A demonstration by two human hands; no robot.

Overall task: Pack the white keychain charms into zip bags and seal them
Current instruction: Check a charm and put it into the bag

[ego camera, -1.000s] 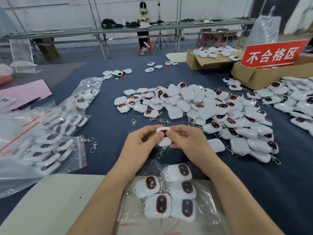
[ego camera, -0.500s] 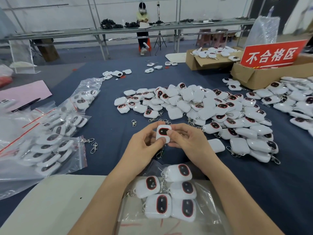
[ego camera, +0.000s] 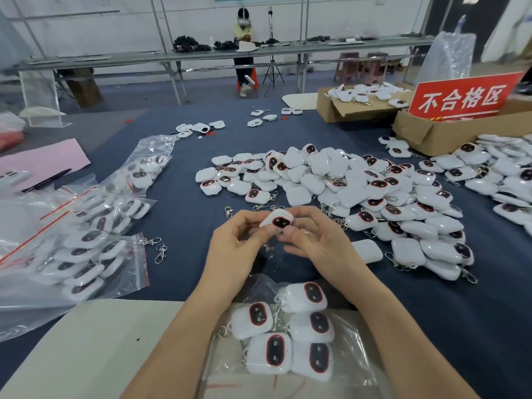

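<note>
Head cam view: one white charm (ego camera: 277,221) is held up just above the blue cloth (ego camera: 184,226), dark red-rimmed face toward the camera. Both hands have it. The left hand (ego camera: 233,246) pinches its left edge between thumb and curled fingertips. The right hand (ego camera: 316,243) pinches the lower right edge with thumb and forefinger, and its other fingers are loose and half spread. The clip hangs somewhere under the hands, mostly hidden.

Right below the wrists lies the zip bag (ego camera: 357,367) with five charms (ego camera: 270,352) already in it, not sealed as far as I can see. I honestly can't tell which end is the mouth.

Looks to me like a quick once-over before bagging. My advice: give the face and the clip a proper look, let one hand take the charm, and use the other to hold the bag mouth open. Slide it in flat beside the others so the chains don't snag the zip.

Further out there's the big loose pile (ego camera: 345,191) just beyond the hands and filled bags (ego camera: 86,249) off to the left. A couple of stray clips (ego camera: 159,251) lie beside those bags. A cardboard box (ego camera: 431,133) with a red sign (ego camera: 460,99) sits far right.
</note>
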